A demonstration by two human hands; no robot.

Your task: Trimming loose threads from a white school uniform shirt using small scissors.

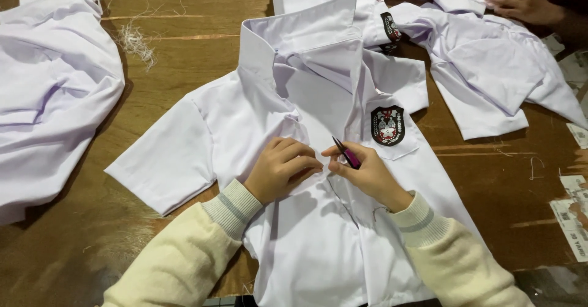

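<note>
1. Wooden desk [184, 44] fills my view, brown and scuffed, with a tuft of loose white threads [136, 42] at about 10 o'clock.
2. At the centre lies a white short-sleeved shirt [306, 233], front up, collar pointing to 12 o'clock, its placket running down the middle.
3. On the shirt's chest pocket, at about 2 o'clock from my hands, sits a dark shield-shaped badge [388, 125] in black, red and white.
4. My left hand [282, 167] rests on the shirt beside the placket, fingers curled together and pressing the cloth down.
5. My right hand [364, 171] is just beside it, almost touching, fingers clamped on a small snipping tool with a pink handle [347, 154]; its dark tip points toward 11 o'clock over the placket.
6. Both my wrists wear cream knitted sleeves with grey ribbed cuffs.
7. At 9 o'clock a heap of white cloth [52, 93] lies on the desk.
8. At 1 o'clock lies another white shirt [490, 74], with another person's hand [523, 2] resting on it at the top right corner.
9. Paper labels [572, 215] lie along the desk edge at 3 o'clock.
</note>
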